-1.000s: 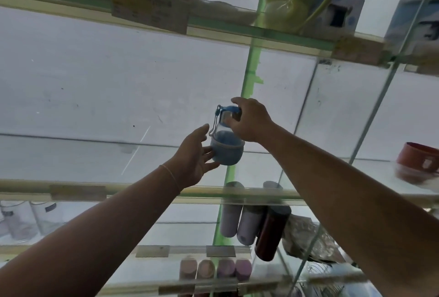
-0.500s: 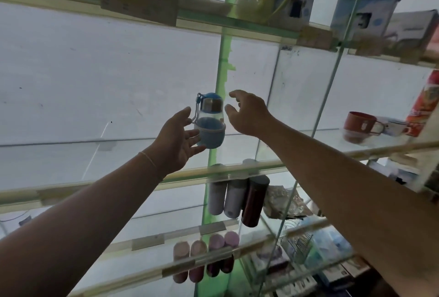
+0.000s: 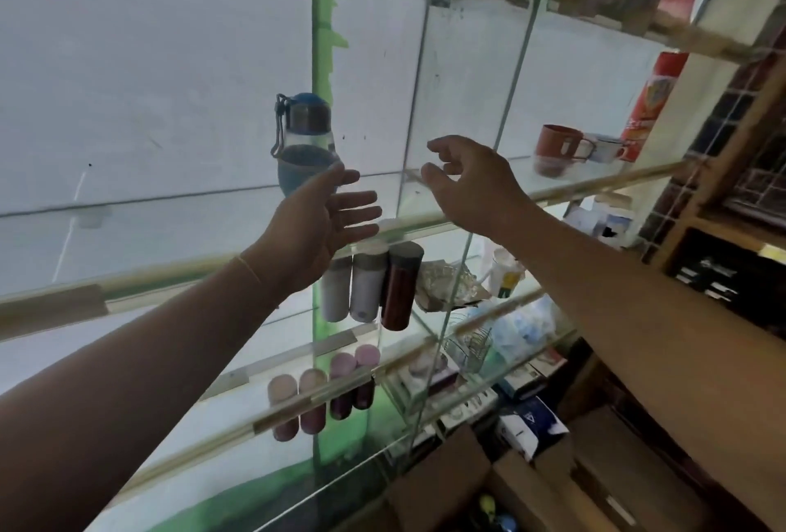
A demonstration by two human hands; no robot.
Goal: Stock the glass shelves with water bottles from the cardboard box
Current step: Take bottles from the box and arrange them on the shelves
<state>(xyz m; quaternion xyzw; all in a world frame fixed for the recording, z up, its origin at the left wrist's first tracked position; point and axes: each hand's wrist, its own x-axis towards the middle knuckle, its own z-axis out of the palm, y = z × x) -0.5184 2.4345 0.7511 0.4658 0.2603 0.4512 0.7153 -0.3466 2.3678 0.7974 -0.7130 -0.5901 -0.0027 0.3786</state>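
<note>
A small blue water bottle [image 3: 305,140] with a blue cap and strap stands upright on the upper glass shelf [image 3: 127,208]. My left hand [image 3: 317,229] hangs just below and in front of it, fingers straight and spread, holding nothing. My right hand [image 3: 470,182] is to the right of the bottle, apart from it, fingers loosely curled and empty. The cardboard box [image 3: 451,493] lies open at the bottom, with a blue bottle top [image 3: 504,523] showing inside.
Flasks [image 3: 370,284] stand on the shelf below and several pastel bottles [image 3: 323,387] one shelf lower. Mugs [image 3: 561,148] and a red can [image 3: 650,101] sit in the right bay. A vertical glass divider [image 3: 408,140] splits the bays. Boxes fill the lower right.
My right hand let go of the bottle's cap and drew back to the right. My left hand dropped away from the bottle, which stays on the shelf. The view swung down and right.
</note>
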